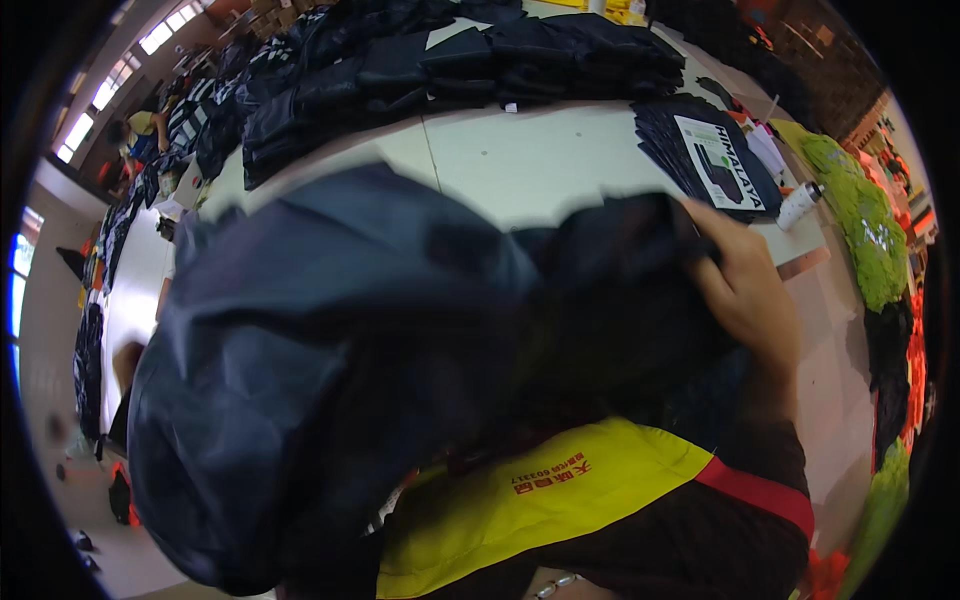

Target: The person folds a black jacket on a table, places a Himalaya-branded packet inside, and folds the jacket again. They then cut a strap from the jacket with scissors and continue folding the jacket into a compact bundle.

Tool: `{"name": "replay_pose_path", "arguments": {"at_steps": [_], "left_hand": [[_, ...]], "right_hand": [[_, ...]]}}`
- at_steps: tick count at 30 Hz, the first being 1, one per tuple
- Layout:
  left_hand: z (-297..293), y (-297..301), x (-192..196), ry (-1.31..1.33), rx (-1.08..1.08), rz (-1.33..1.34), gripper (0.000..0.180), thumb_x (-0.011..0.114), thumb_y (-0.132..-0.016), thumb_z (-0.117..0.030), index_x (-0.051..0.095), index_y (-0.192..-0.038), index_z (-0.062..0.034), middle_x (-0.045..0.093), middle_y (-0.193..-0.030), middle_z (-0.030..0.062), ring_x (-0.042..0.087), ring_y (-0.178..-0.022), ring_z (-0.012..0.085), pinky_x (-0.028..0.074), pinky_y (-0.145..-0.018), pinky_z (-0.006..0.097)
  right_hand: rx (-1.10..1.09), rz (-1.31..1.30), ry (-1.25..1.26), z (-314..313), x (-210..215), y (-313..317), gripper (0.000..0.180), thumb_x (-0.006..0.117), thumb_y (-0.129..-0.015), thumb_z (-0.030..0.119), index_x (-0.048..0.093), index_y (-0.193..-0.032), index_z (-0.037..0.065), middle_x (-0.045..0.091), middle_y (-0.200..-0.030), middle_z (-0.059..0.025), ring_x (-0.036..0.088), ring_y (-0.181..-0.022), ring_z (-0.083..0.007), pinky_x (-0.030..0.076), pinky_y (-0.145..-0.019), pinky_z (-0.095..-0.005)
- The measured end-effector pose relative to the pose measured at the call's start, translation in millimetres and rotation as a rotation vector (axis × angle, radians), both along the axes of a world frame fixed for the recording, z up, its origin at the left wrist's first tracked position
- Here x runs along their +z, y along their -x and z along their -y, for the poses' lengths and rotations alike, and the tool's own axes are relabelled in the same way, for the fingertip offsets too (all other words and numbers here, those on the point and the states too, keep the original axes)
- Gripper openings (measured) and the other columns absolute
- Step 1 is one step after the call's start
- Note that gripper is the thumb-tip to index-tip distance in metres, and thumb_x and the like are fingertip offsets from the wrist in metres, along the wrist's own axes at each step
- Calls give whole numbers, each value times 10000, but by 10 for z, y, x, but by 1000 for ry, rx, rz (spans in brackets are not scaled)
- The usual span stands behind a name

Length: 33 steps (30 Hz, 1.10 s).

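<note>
A large dark navy garment (330, 300), smooth and slightly shiny, is held up in front of me and fills the middle and left of the view. Motion blurs it, and I cannot make out which kind of garment it is. My right hand (745, 285) grips its bunched, blacker right end, fingers hooked over the top edge. At the garment's far left edge a blurred patch of skin shows, perhaps part of my left hand (128, 365); the cloth hides its fingers.
A white table (540, 160) lies beyond the garment. Folded black garments (460, 65) are stacked along its far side. At the right are dark packs with a white printed label (710, 160), a white bottle (800, 205) and lime-green cloth (850, 210). Another person (145, 135) works far left.
</note>
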<state>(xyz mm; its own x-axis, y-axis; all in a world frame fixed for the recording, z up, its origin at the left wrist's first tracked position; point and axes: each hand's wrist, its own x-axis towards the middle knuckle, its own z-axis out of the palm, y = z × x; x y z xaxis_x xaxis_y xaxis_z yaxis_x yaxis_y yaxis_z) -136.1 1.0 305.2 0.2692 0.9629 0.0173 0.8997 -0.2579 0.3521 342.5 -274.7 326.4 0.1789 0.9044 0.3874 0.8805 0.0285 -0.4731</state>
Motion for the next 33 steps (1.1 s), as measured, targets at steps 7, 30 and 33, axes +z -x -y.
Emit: {"name": "replay_pose_path", "arguments": {"at_steps": [7,30,33], "left_hand": [[-1476,-1717,-1269,36,-103,-598,330,529,-889,-203,567,-1200,-99,606,-1133,149,554,-1086,288,411,-931,408],[-100,-1698,-2841,465,305,999,468,592,-869,-243,465,-1233,23,591,-978,131,600,-831,170,492,-618,275],[80,-1938,-2747,1022,401,924,467,620,-848,-399,518,-1062,3,595,-845,99,548,-553,126,392,-397,214]], "right_hand": [[-345,258,269,-1675,-1566,-1034,498,627,-806,293,492,-1201,21,596,-1021,-235,565,-982,-384,466,-796,-458],[-253,110,587,-1768,-2232,-121,341,588,-825,273,619,-1072,41,659,-912,-185,625,-877,-355,490,-773,-426],[130,-148,286,-2114,-2095,332,290,590,-814,199,611,-1068,60,650,-945,-174,632,-847,-329,500,-732,-408]]}}
